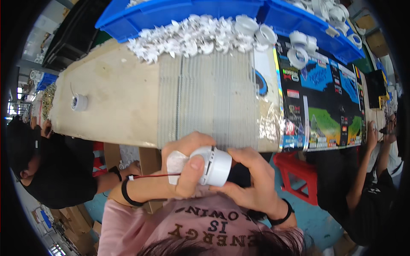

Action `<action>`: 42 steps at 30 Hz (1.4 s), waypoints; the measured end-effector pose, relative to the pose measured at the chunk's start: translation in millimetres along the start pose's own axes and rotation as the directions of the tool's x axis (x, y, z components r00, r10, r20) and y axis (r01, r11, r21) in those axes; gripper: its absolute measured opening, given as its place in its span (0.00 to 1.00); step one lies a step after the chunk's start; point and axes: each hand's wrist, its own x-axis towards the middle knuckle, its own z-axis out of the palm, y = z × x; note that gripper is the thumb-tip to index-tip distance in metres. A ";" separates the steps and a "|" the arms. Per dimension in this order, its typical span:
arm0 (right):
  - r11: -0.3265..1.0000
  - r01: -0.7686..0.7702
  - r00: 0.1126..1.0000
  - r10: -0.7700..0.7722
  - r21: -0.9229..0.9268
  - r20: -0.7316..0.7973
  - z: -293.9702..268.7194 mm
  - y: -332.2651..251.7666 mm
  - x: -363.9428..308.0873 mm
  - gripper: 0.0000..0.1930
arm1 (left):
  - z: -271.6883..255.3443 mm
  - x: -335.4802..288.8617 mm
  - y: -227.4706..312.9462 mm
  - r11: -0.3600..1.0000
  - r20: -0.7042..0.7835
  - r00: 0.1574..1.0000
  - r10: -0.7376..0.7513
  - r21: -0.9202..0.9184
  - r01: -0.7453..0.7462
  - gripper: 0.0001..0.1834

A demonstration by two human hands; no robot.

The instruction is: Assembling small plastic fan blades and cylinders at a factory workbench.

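Observation:
Just in front of my chest, over the table's near edge, my left hand (190, 170) is closed around a white round plastic housing (219, 167). Its thumb presses the housing's left part, where a seam with small dark slots runs round. A thin red and dark wire (156, 175) runs leftward from beneath the thumb to a small white connector. Some whitish material (176, 165) shows against the left palm; its kind is unclear. Thumb and fingers of my right hand (258, 181) curve around the housing's right end.
Ridged clear sheeting (209, 102) covers the table's middle. Beyond it lie a heap of small white parts (183, 38), white rings (297, 57) and blue bins (179, 17). Another white unit (79, 102) stands left. Co-workers sit either side; a red stool (294, 170) is right.

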 end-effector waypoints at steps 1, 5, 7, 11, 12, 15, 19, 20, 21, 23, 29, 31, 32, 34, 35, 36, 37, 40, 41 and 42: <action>0.998 0.070 0.997 -0.070 0.002 -0.016 -0.4 2.9 1.9 0.30 | 1.2 1.0 1.3 1.000 0.005 1.000 -0.022 -0.012 0.022 0.21; 0.993 0.113 0.993 -0.113 -0.028 -0.022 1.6 1.7 2.9 0.31 | -1.0 -1.7 3.0 0.996 0.075 0.993 -0.087 -0.003 0.087 0.22; 0.984 0.170 0.984 -0.172 -0.051 -0.041 4.3 4.8 7.2 0.32 | -3.3 3.8 2.5 0.997 0.082 0.994 -0.077 -0.022 0.079 0.22; 0.994 0.100 0.993 -0.103 -0.041 -0.055 12.9 19.0 6.7 0.33 | 0.0 4.7 -16.7 0.982 0.021 0.991 -0.130 -0.136 0.132 0.21; 0.995 0.068 0.996 -0.072 -0.071 -0.047 13.2 18.5 5.8 0.34 | 3.0 4.6 -18.1 0.957 0.001 0.987 -0.160 -0.245 0.155 0.21; 0.976 0.095 0.988 -0.117 -0.195 -0.105 15.8 18.0 18.2 0.34 | 10.3 20.8 -20.2 0.896 -0.197 0.924 -0.328 -0.374 0.239 0.22; 0.883 0.184 0.917 -0.312 -0.431 -0.248 28.7 23.9 25.8 0.33 | 15.5 26.7 -18.7 0.438 0.107 0.802 -0.587 -0.792 0.426 0.25; 0.862 0.193 0.903 -0.344 -0.468 -0.260 30.2 26.2 26.3 0.32 | 17.2 25.3 -17.5 0.441 0.109 0.778 -0.618 -0.771 0.459 0.26; 0.861 0.193 0.902 -0.344 -0.470 -0.262 29.1 27.2 27.0 0.32 | 19.5 27.5 -12.3 0.442 0.111 0.779 -0.617 -0.770 0.460 0.26; 0.849 0.200 0.903 -0.354 -0.488 -0.245 25.3 30.6 27.2 0.30 | 24.5 31.4 -4.1 0.463 -0.026 0.686 -0.727 -0.756 0.463 0.27; 0.925 0.131 0.973 -0.189 -0.358 -0.132 23.5 12.6 19.8 0.28 | 2.5 27.8 -34.8 0.973 -0.132 0.988 0.076 -0.207 -0.102 0.26; 0.920 0.130 0.973 -0.190 -0.371 -0.128 26.4 12.5 20.0 0.27 | 6.5 27.0 -33.0 0.980 -0.154 0.984 0.086 -0.167 -0.112 0.26; 0.912 0.153 0.965 -0.221 -0.380 -0.142 28.5 13.8 22.1 0.27 | 8.8 25.1 -32.6 0.974 -0.193 0.981 0.025 -0.214 -0.067 0.25; 0.904 0.173 0.956 -0.250 -0.390 -0.154 30.0 15.3 24.9 0.27 | 11.3 22.8 -32.7 0.964 -0.228 0.973 -0.039 -0.264 -0.023 0.25; 0.903 0.174 0.959 -0.246 -0.393 -0.139 29.9 15.9 26.1 0.26 | 11.6 22.2 -33.0 0.961 -0.249 0.967 -0.062 -0.275 -0.009 0.25; 0.901 0.175 0.962 -0.241 -0.397 -0.124 29.6 16.1 27.2 0.26 | 11.6 21.9 -33.0 0.958 -0.269 0.959 -0.086 -0.287 0.005 0.25; 0.901 0.175 0.963 -0.241 -0.397 -0.122 30.0 15.9 29.0 0.26 | 10.7 22.0 -32.5 0.958 -0.271 0.959 -0.087 -0.288 0.005 0.25; 0.896 0.201 0.956 -0.268 -0.397 -0.121 32.6 13.6 33.7 0.26 | 5.7 23.4 -31.7 0.969 -0.278 0.959 -0.063 -0.248 -0.008 0.25; 0.901 0.189 0.958 -0.256 -0.390 -0.126 33.5 11.4 34.9 0.26 | 2.8 25.0 -32.6 0.968 -0.270 0.961 -0.052 -0.251 -0.018 0.24; 0.907 0.179 0.961 -0.244 -0.382 -0.130 34.6 10.9 35.7 0.26 | 0.1 26.6 -34.4 0.967 -0.264 0.964 -0.041 -0.254 -0.029 0.24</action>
